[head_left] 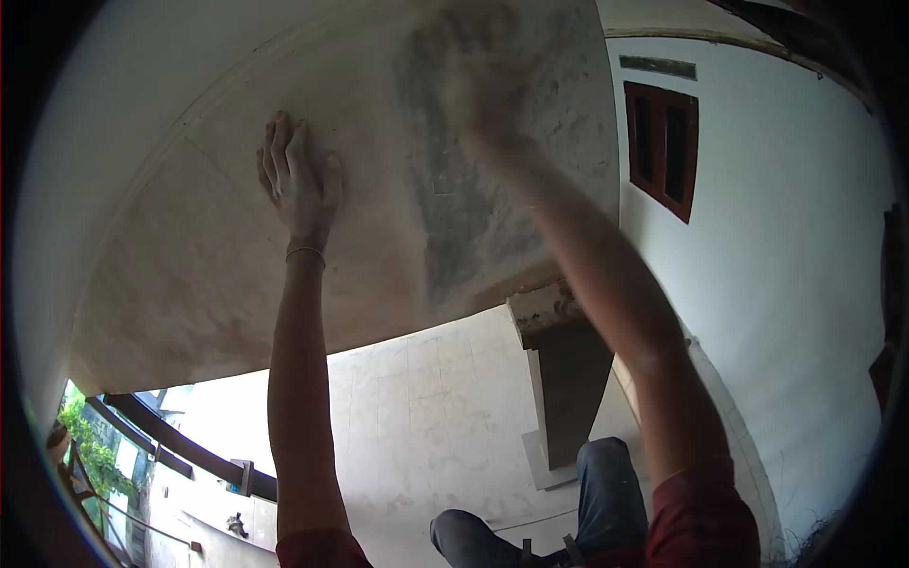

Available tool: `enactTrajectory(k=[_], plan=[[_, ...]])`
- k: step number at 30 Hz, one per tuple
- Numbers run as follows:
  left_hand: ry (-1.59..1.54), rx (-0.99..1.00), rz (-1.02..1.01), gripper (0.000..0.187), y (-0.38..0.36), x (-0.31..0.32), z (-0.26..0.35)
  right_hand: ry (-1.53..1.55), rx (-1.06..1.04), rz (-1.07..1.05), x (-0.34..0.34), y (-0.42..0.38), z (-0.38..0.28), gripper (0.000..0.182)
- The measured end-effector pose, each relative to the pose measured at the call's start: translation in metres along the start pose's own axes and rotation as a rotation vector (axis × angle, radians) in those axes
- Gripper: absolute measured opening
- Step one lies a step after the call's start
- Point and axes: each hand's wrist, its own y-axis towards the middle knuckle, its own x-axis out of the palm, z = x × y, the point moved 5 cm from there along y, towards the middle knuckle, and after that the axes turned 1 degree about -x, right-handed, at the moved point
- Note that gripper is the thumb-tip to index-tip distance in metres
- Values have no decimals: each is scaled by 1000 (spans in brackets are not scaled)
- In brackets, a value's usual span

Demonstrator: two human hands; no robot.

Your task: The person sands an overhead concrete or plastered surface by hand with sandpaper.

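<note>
A broad, dusty beige surface (218,256) with a dark grey patch (454,237) fills the upper middle of the view. My left hand (301,180) lies flat on its beige part, fingers stretched out and holding nothing, with a thin band (305,252) around the wrist. Over the top of the grey patch is my right hand (483,85), smeared by motion. Its fingers cannot be made out, nor whether anything is in them.
A squared post (568,388) stands under the surface's near edge. Pale floor tiles (417,407) lie below, by my knees (606,483). On the right is a white wall (767,246) with a brown-framed window (661,150). A dark railing (180,450) and plants (90,440) show at lower left.
</note>
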Motion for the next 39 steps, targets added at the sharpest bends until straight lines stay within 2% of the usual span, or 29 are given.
enactTrajectory(k=[1,4,7,11,16,22,28,31,34,36,39], plan=[[9,11,-4,57,3,0,3,260,44,-5,3,0,19,58],[18,-36,39,55,-4,-2,5,-18,36,21,-40,15,9,52],[11,-6,35,54,-2,-3,5,-232,-33,-3,-32,4,-47,52],[-15,12,53,53,0,-5,3,-42,-216,-67,-37,-13,-61,44],[-21,-29,38,54,1,-6,4,165,-425,-146,-46,-33,-27,39],[-42,-38,46,55,0,-5,1,153,-249,-182,-59,-20,-47,57],[-59,-59,50,55,0,-6,-1,70,-126,-104,-43,-21,-61,59],[-65,-72,58,55,-2,-7,-1,-34,-193,-32,-37,-36,-69,57],[-69,-75,75,56,-2,-6,-2,-34,-294,-212,-47,-83,-84,57],[-74,-75,77,56,-2,-6,-2,110,-318,-322,-51,-134,-82,59],[-71,-92,71,56,-2,-7,-2,127,-341,-392,-59,-183,-76,58]])
